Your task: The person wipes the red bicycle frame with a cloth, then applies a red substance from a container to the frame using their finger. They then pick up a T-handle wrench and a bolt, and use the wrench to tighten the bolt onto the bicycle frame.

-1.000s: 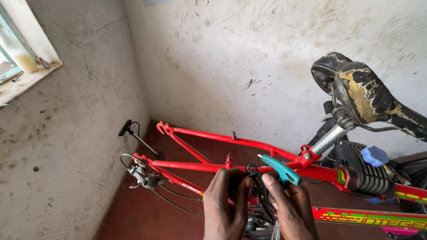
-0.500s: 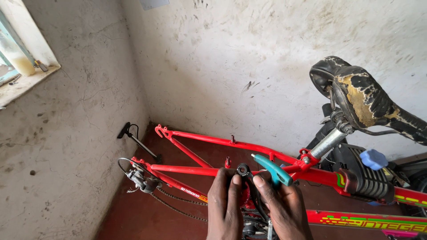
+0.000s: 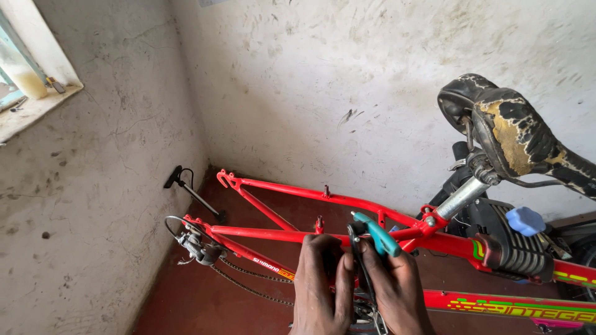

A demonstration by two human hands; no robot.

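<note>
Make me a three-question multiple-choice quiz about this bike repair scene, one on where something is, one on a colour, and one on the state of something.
1. Where does the floor pump stand?
A. In the corner, against the left wall
B. On the window sill
C. Hung over the saddle

2. What colour is the bike frame?
A. Blue
B. Red
C. White

3. What state is the saddle cover in?
A. New and glossy
C. Wrapped in plastic
B. Cracked and peeling

Answers:
1. A, the pump leans by the left wall where it meets the back wall, behind the rear dropouts.
2. B, the stays and tubes are bright red.
3. B, the black cover is torn, with yellowish padding showing.

The left hand and right hand both grip a dark part near the frame; the right also holds a teal-handled tool.
</note>
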